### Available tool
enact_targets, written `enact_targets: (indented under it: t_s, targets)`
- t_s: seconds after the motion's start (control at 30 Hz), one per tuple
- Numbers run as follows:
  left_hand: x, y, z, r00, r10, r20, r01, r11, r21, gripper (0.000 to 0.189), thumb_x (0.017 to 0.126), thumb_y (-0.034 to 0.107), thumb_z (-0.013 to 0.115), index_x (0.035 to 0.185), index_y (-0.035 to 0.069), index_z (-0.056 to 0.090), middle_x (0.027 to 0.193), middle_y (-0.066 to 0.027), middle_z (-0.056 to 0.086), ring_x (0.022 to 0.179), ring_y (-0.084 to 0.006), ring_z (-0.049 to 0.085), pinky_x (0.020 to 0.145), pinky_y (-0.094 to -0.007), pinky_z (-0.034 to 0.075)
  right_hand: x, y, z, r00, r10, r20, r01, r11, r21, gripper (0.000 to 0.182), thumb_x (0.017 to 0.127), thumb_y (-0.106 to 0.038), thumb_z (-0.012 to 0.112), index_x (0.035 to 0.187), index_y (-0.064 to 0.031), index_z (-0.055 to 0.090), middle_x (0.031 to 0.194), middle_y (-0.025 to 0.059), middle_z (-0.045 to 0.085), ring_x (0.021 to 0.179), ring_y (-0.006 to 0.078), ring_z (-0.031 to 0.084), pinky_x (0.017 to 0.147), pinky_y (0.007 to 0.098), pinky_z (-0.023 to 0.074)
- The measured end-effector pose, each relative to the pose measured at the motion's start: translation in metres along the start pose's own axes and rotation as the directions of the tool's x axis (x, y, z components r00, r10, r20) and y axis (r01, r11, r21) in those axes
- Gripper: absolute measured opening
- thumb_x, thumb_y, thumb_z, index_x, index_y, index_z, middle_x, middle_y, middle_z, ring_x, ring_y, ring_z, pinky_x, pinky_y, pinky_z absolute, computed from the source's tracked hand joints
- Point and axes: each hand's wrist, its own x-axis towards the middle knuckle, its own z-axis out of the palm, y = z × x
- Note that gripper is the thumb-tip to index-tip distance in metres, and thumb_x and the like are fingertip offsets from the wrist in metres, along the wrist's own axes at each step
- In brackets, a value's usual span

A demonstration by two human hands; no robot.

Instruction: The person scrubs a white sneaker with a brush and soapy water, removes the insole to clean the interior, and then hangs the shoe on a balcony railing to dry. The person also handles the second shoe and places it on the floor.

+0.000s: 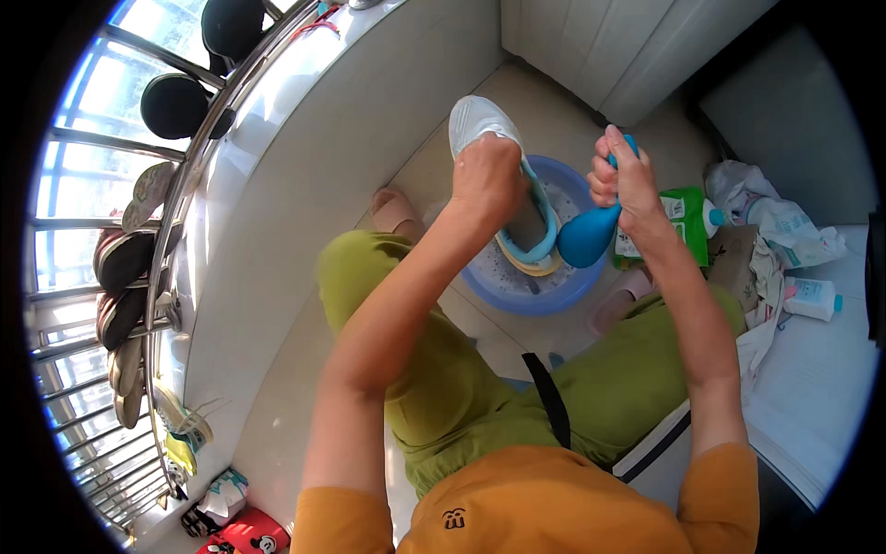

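My left hand [488, 173] grips a white shoe [481, 118] over its instep, toe pointing away from me. The shoe's light-blue collar lining [547, 208] and its heel hang above a blue plastic basin [578, 296]. Soapy water [495, 277] with foam and bubbles stands in the basin. In a closed fist, my right hand [630, 173] holds a blue plastic brush [588, 239] by its handle. The brush's broad rounded end is beside the shoe's heel, over the basin's right side; its bristle side is hidden from view.
A green detergent pouch [682, 221], plastic bags [782, 221] and a white bottle [813, 298] are on the right. Several shoes [124, 260] rest along the window's metal railing [201, 149]. A white cabinet [609, 48] stands ahead. My knees flank the basin.
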Motion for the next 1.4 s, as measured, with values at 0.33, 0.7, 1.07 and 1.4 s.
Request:
enact_targets:
  t_s: [0.33, 0.7, 1.07, 1.4]
  targets:
    - [0.002, -0.021, 0.006, 0.995, -0.010, -0.094, 0.009, 1.000, -0.016, 0.011, 0.066, 0.004, 0.053, 0.068, -0.005, 0.058, 0.076, -0.0237, 0.058, 0.070, -0.0398, 0.058, 0.065, -0.0434, 0.047, -0.011, -0.034, -0.021, 0.988, -0.084, 0.133, 0.111, 0.970, -0.215, 0.036, 0.083, -0.032, 0.061, 0.100, -0.0018, 0.052, 0.086, 0.0057, 0.055, 0.073, 0.0138, 0.055, 0.064, 0.0282, 0.0486]
    - [0.006, -0.004, 0.012, 0.997, 0.012, -0.073, -0.010, 0.999, 0.032, 0.014, 0.065, 0.008, 0.051, 0.069, -0.002, 0.060, 0.076, -0.0203, 0.059, 0.071, -0.0392, 0.057, 0.063, -0.0437, 0.045, -0.019, -0.030, -0.026, 0.950, -0.003, 0.313, 0.030, 0.996, -0.081, 0.052, 0.086, -0.033, 0.058, 0.125, -0.0030, 0.042, 0.115, 0.0076, 0.052, 0.103, 0.0155, 0.052, 0.087, 0.0307, 0.0456]
    - [0.007, 0.016, 0.025, 0.999, -0.035, -0.022, 0.036, 0.999, 0.029, 0.017, 0.065, 0.010, 0.054, 0.070, -0.005, 0.060, 0.080, -0.0211, 0.060, 0.071, -0.0377, 0.060, 0.063, -0.0430, 0.047, -0.040, -0.017, -0.004, 0.690, -0.611, 0.388, 0.481, -0.014, -0.877, 0.087, 0.073, 0.001, 0.059, 0.142, -0.0110, 0.007, 0.085, 0.0145, 0.053, 0.075, 0.0303, 0.053, 0.068, 0.0392, 0.0462]
    - [0.000, 0.019, 0.049, 0.986, -0.124, -0.115, -0.039, 0.495, -0.868, 0.010, 0.072, 0.006, 0.060, 0.075, -0.002, 0.055, 0.067, -0.0131, 0.058, 0.062, -0.0202, 0.058, 0.054, -0.0333, 0.045, -0.036, 0.002, -0.003, 0.637, -0.345, 0.689, 0.731, -0.013, -0.682, 0.075, 0.071, -0.022, 0.068, 0.136, -0.0169, 0.032, 0.129, 0.0282, 0.036, 0.113, 0.0403, 0.039, 0.096, 0.0416, 0.0341]
